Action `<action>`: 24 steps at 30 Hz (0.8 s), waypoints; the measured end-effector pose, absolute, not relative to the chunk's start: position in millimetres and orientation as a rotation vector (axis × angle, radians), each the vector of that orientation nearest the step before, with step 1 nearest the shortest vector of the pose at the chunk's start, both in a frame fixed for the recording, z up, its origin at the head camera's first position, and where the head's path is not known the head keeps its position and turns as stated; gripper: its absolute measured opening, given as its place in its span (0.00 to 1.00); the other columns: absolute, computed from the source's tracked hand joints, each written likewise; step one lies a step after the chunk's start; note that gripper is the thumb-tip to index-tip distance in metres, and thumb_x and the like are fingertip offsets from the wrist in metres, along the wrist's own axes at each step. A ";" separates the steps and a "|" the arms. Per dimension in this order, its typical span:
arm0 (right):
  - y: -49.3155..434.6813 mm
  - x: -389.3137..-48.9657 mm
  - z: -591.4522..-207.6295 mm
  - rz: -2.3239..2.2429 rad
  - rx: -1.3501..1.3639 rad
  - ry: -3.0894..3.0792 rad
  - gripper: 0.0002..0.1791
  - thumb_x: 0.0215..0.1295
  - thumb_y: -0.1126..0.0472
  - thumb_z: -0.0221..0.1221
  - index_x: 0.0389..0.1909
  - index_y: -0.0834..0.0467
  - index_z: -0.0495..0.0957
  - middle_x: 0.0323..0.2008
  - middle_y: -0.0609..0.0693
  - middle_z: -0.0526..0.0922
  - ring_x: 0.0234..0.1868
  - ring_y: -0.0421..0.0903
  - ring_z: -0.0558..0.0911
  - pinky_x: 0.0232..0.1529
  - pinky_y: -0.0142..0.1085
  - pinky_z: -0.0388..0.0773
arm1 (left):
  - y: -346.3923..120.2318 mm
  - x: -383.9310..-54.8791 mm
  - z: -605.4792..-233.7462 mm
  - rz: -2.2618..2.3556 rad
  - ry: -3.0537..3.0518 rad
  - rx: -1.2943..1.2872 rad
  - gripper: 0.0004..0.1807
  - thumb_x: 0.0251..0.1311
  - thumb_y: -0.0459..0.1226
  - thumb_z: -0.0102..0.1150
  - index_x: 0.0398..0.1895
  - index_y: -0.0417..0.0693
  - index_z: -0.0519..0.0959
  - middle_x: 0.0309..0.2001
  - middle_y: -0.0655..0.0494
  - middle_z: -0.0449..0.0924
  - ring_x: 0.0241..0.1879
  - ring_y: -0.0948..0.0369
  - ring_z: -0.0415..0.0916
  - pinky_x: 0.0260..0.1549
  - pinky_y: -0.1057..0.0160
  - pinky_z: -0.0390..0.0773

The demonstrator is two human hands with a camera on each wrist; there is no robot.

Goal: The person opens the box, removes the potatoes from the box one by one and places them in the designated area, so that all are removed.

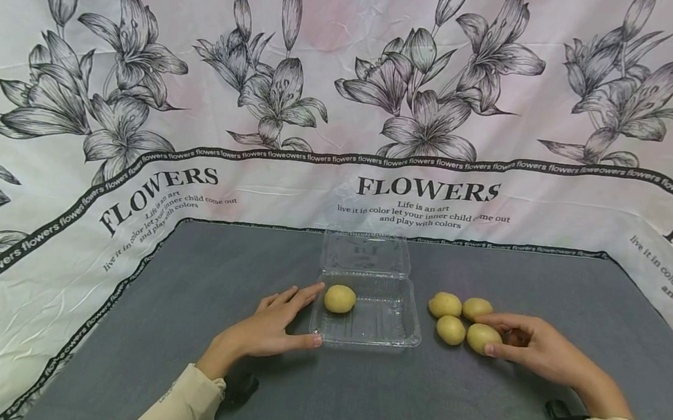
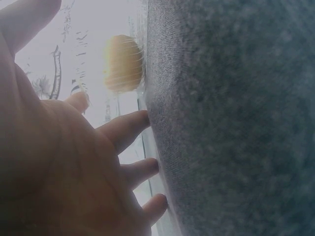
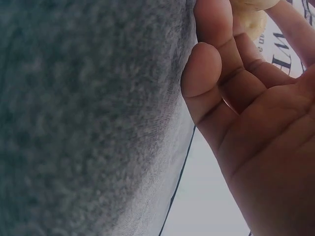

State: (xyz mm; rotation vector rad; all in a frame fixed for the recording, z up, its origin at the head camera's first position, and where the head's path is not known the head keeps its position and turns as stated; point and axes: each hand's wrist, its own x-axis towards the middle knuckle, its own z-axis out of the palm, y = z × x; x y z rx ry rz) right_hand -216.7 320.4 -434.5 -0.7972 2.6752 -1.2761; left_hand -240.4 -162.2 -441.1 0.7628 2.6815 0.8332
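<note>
A clear plastic clamshell box (image 1: pixel 382 323) stands on the table with its lid (image 1: pixel 365 253) raised toward the back. Inside it, at the left, lies one yellow potato (image 1: pixel 339 299), seen through the box wall in the left wrist view. My left hand (image 1: pixel 273 324) is spread at the box's left side, fingertips and thumb right at its edge. To the right of the box, several potatoes (image 1: pixel 450 330) sit in a close group. My right hand (image 1: pixel 536 343) pinches the nearest right-hand potato (image 1: pixel 481 338) between thumb and index finger, its other fingers curled under the palm.
A grey cloth (image 1: pixel 364 407) covers the table. Behind and along both sides hangs a white curtain (image 1: pixel 289 191) with flower drawings and lettering. Dark straps sit below both wrists, near the beige sleeves (image 1: pixel 183 404).
</note>
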 end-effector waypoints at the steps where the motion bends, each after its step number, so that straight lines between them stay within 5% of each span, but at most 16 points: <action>1: 320.4 -216.8 -434.7 -1.278 -0.802 2.674 0.24 0.68 0.62 0.66 0.64 0.63 0.77 0.50 0.48 0.86 0.30 0.39 0.83 0.31 0.33 0.79 | -162.1 -240.6 -441.2 0.830 2.682 0.762 0.50 0.63 0.67 0.57 0.83 0.74 0.43 0.80 0.61 0.58 0.83 0.44 0.37 0.76 0.34 0.38; 24: 318.9 -215.8 -434.1 -1.257 -0.804 2.700 0.25 0.67 0.62 0.67 0.63 0.63 0.78 0.52 0.49 0.85 0.28 0.36 0.80 0.29 0.32 0.77 | -162.0 -240.0 -440.8 0.825 2.680 0.758 0.51 0.63 0.67 0.56 0.83 0.74 0.42 0.80 0.63 0.57 0.83 0.45 0.36 0.76 0.35 0.38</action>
